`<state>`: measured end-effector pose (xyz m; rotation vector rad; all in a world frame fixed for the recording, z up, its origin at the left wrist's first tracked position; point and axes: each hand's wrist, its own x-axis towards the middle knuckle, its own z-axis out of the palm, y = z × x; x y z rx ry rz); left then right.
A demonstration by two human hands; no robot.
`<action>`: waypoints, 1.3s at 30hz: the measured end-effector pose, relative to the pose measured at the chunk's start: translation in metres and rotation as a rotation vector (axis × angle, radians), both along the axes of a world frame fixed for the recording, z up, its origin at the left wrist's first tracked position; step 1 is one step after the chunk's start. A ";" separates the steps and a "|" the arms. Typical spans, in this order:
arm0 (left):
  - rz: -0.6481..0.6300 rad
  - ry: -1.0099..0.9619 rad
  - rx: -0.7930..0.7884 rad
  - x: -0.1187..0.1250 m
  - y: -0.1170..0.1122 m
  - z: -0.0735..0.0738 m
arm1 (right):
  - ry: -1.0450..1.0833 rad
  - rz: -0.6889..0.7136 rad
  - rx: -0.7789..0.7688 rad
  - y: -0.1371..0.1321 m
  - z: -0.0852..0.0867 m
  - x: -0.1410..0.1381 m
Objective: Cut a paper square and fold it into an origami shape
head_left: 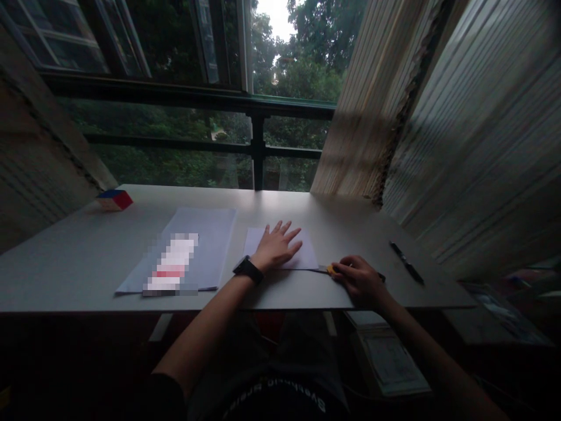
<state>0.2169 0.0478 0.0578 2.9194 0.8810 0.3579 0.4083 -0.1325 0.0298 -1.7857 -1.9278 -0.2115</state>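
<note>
- Dim room, lit through a window (289, 140) beyond a pale desk (65, 263), with a curtain (350, 128) at the right; in such low light, watch the knife closely.
- Near the front of the desk, under the left hand (279, 245): a small white sheet (254, 241), lying flat.
- Left hand palm down over the sheet, with fingers spread, gripping nothing; a sound way to pin paper.
- Right hand (360, 278) curled around a cutter (332, 270) with a yellow part, pointing left at the sheet's near right corner. Cannot tell whether touching the edge, beneath it or just short of it.
- Press evenly through the left palm, to stop any skidding or buckling.
- Hold the left fingertips well clear of the blade's line.
- Guide the cutter low and nearly level, with light, steady pressure, to avoid snagging the corner or scoring the desktop.
- To the left, larger paper (204, 234), partly pixelated, and a coloured cube (115, 200); to the right, a pen (406, 261), well apart from the blade.
</note>
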 end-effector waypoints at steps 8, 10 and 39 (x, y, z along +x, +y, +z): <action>0.078 0.090 0.009 -0.044 0.010 -0.008 | 0.022 -0.005 -0.025 0.001 0.003 -0.001; 0.080 0.090 0.006 -0.043 0.008 -0.011 | 0.028 -0.001 -0.029 0.003 0.006 -0.002; 0.064 0.075 0.003 -0.041 0.011 -0.019 | 0.034 0.076 -0.028 0.011 0.010 -0.018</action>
